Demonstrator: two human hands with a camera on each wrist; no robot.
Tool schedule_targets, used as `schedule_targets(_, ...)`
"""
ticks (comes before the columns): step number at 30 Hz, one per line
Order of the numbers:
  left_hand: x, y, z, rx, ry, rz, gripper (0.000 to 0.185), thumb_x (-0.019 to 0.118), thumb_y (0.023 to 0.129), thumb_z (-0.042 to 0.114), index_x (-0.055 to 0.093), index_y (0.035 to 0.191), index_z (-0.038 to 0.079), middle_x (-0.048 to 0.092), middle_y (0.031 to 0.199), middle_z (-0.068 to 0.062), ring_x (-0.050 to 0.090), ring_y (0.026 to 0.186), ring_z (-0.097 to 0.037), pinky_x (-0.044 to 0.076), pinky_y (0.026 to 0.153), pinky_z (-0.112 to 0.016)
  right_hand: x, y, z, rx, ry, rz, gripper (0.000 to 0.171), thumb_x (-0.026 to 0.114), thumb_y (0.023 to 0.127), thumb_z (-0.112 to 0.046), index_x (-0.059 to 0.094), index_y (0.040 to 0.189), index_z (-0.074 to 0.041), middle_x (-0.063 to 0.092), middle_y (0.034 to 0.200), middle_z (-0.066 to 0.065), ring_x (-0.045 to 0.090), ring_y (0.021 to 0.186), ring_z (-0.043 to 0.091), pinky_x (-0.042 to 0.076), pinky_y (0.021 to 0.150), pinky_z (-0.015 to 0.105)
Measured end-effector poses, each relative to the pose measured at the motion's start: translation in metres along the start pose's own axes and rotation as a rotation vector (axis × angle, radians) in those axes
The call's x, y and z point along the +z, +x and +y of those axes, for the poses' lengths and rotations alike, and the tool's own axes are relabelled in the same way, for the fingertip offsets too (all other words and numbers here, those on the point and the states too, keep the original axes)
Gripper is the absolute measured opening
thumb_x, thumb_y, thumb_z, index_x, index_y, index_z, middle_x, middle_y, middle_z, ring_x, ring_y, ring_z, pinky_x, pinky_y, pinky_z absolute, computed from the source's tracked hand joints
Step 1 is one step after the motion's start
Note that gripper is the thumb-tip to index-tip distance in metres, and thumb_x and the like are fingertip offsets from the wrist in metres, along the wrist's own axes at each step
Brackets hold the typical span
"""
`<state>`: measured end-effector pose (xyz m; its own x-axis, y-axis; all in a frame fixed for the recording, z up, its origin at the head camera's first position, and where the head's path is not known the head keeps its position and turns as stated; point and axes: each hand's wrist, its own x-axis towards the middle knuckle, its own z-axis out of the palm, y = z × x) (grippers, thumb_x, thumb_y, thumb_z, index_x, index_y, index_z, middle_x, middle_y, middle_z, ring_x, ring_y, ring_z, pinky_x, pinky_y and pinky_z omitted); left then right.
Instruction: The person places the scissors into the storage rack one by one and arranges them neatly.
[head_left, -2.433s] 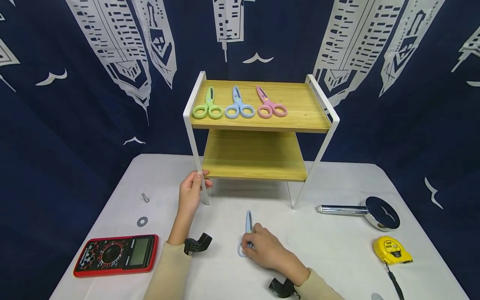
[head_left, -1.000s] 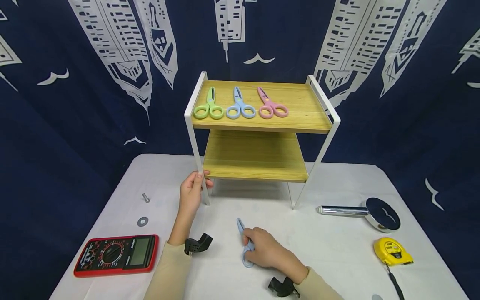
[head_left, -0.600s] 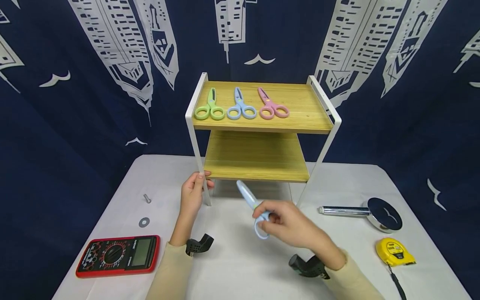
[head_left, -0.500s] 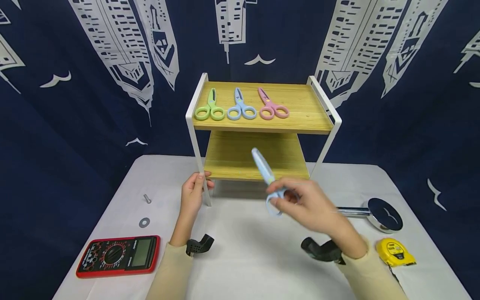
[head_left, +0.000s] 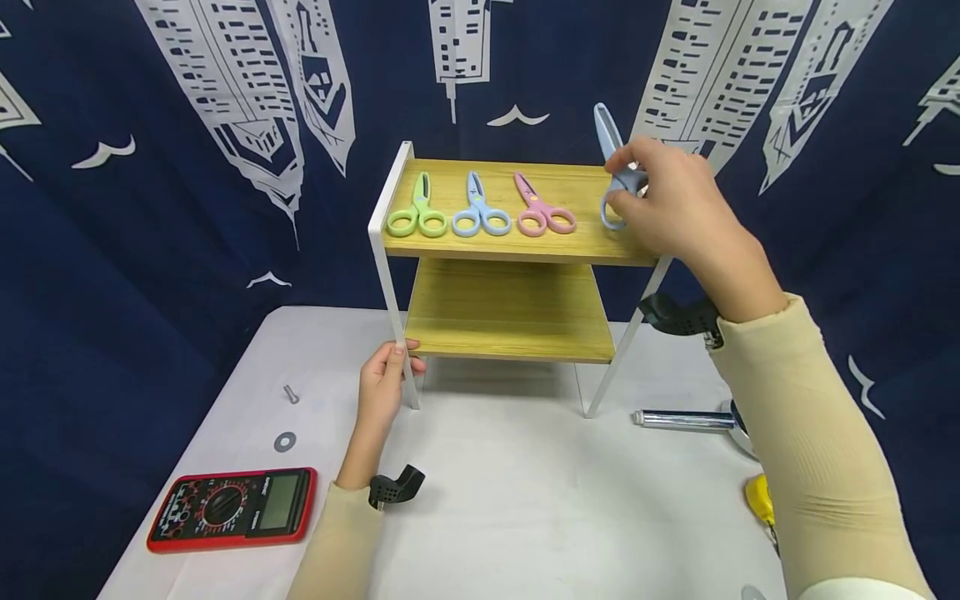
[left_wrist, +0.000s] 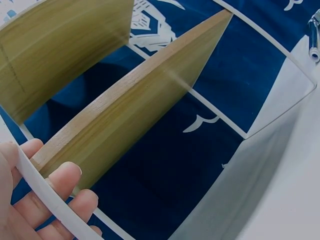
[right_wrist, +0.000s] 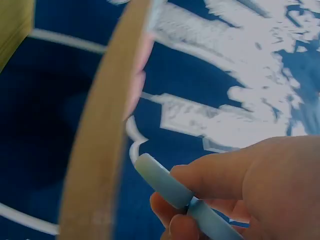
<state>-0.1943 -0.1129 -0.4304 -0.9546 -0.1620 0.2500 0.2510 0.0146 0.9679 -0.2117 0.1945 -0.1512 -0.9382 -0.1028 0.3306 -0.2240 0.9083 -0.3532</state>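
Observation:
My right hand (head_left: pixel 667 204) grips a pale blue pair of scissors (head_left: pixel 611 162) by the handles, tip up, just above the right part of the wooden top shelf (head_left: pixel 592 200) of a white-framed rack. In the right wrist view the fingers (right_wrist: pixel 220 180) curl round the blue handle (right_wrist: pixel 165 185) beside the shelf's edge (right_wrist: pixel 100 150). On that shelf lie green scissors (head_left: pixel 415 212), blue scissors (head_left: pixel 477 212) and pink scissors (head_left: pixel 542 210) in a row. My left hand (head_left: pixel 384 385) grips the rack's front left leg (head_left: pixel 390 308); the left wrist view shows its fingers (left_wrist: pixel 55 195) round the white bar.
On the white table lie a red multimeter (head_left: pixel 232 508) at the front left, a washer (head_left: pixel 284 442) and a bolt (head_left: pixel 289 393) behind it. A chrome shower head (head_left: pixel 686 419) and a yellow tape measure (head_left: pixel 757 500) lie at the right, partly behind my right arm. The lower shelf (head_left: pixel 510 312) holds nothing.
My right hand picked the pale blue scissors off the table and raised them up and to the right, to the right end of the top shelf. The left hand stayed on the leg.

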Motion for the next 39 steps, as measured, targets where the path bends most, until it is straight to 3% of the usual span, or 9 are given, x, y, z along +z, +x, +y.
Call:
schedule_targets(6, -0.001, 0.0, 0.001, -0.006, -0.003, -0.004, 0.034, 0.044, 0.11, 0.019, 0.065, 0.113, -0.008, 0.068, 0.07, 0.018, 0.066, 0.073, -0.002, 0.046, 0.076, -0.022, 0.013, 0.021, 0.003, 0.06, -0.048, -0.108, 0.048, 0.05, 0.1, -0.018, 0.046, 0.146, -0.008, 0.059, 0.111, 0.024, 0.052, 0.099, 0.036, 0.041, 0.079, 0.046)
schedule_targets(12, -0.001, 0.001, 0.0, -0.013, 0.0, -0.007, 0.035, 0.044, 0.11, 0.02, 0.065, 0.114, -0.008, 0.067, 0.07, 0.02, 0.066, 0.074, -0.001, 0.046, 0.077, -0.023, 0.02, 0.024, 0.005, -0.009, -0.174, -0.15, 0.047, 0.046, 0.1, -0.023, 0.053, 0.142, -0.002, 0.067, 0.121, 0.026, 0.056, 0.108, 0.041, 0.033, 0.097, 0.058)
schedule_targets(18, 0.0, 0.001, 0.001, -0.011, 0.005, 0.001, 0.034, 0.045, 0.11, 0.02, 0.066, 0.113, -0.007, 0.069, 0.072, 0.017, 0.067, 0.074, -0.001, 0.045, 0.076, -0.024, 0.025, 0.021, 0.004, -0.099, -0.228, -0.087, 0.038, 0.052, 0.1, -0.023, 0.069, 0.125, -0.001, 0.074, 0.107, 0.021, 0.062, 0.097, 0.038, 0.035, 0.093, 0.059)
schedule_targets(24, 0.0, 0.0, 0.002, -0.014, 0.007, 0.006, 0.033, 0.045, 0.11, 0.018, 0.065, 0.113, -0.007, 0.071, 0.073, 0.011, 0.067, 0.074, -0.001, 0.046, 0.077, -0.024, 0.027, 0.019, 0.006, -0.144, -0.247, -0.047, 0.036, 0.053, 0.098, -0.022, 0.072, 0.121, -0.001, 0.075, 0.103, 0.02, 0.064, 0.088, 0.035, 0.041, 0.083, 0.053)
schedule_targets(29, -0.001, 0.0, 0.002, -0.015, 0.009, 0.004, 0.033, 0.045, 0.11, 0.019, 0.065, 0.113, -0.007, 0.071, 0.073, 0.011, 0.067, 0.074, -0.002, 0.045, 0.077, -0.024, 0.028, 0.017, 0.005, -0.153, -0.23, -0.027, 0.035, 0.053, 0.099, -0.024, 0.073, 0.118, -0.003, 0.075, 0.104, 0.02, 0.066, 0.09, 0.035, 0.042, 0.084, 0.052)
schedule_targets(31, -0.001, 0.0, 0.001, -0.012, 0.009, 0.006, 0.033, 0.045, 0.11, 0.019, 0.065, 0.113, -0.006, 0.069, 0.072, 0.014, 0.067, 0.074, -0.002, 0.044, 0.076, -0.024, 0.028, 0.015, 0.004, -0.146, -0.194, 0.019, 0.036, 0.052, 0.1, -0.026, 0.071, 0.121, -0.003, 0.074, 0.11, 0.021, 0.065, 0.099, 0.037, 0.041, 0.09, 0.055)
schedule_targets(34, 0.0, 0.0, 0.001, -0.006, 0.009, 0.012, 0.033, 0.045, 0.11, 0.019, 0.065, 0.113, -0.007, 0.069, 0.072, 0.015, 0.066, 0.073, -0.002, 0.044, 0.076, -0.024, 0.031, 0.006, 0.006, -0.181, -0.074, 0.187, 0.034, 0.054, 0.1, -0.022, 0.071, 0.121, -0.002, 0.073, 0.115, 0.022, 0.062, 0.109, 0.04, 0.038, 0.097, 0.058)
schedule_targets(36, 0.0, 0.0, 0.0, -0.004, 0.005, 0.014, 0.033, 0.045, 0.11, 0.019, 0.065, 0.112, -0.007, 0.069, 0.072, 0.014, 0.066, 0.073, -0.002, 0.045, 0.076, -0.024, 0.036, -0.003, 0.009, -0.273, 0.033, 0.359, 0.03, 0.057, 0.098, -0.018, 0.073, 0.116, 0.0, 0.073, 0.111, 0.023, 0.062, 0.108, 0.041, 0.037, 0.096, 0.057)
schedule_targets(39, 0.001, 0.0, 0.0, -0.004, 0.0, 0.013, 0.034, 0.045, 0.11, 0.019, 0.065, 0.113, -0.008, 0.07, 0.073, 0.013, 0.066, 0.073, -0.002, 0.046, 0.077, -0.023, 0.05, -0.023, 0.013, -0.435, 0.223, 0.586, 0.021, 0.063, 0.09, -0.011, 0.076, 0.099, 0.003, 0.073, 0.095, 0.022, 0.063, 0.095, 0.039, 0.039, 0.09, 0.046)
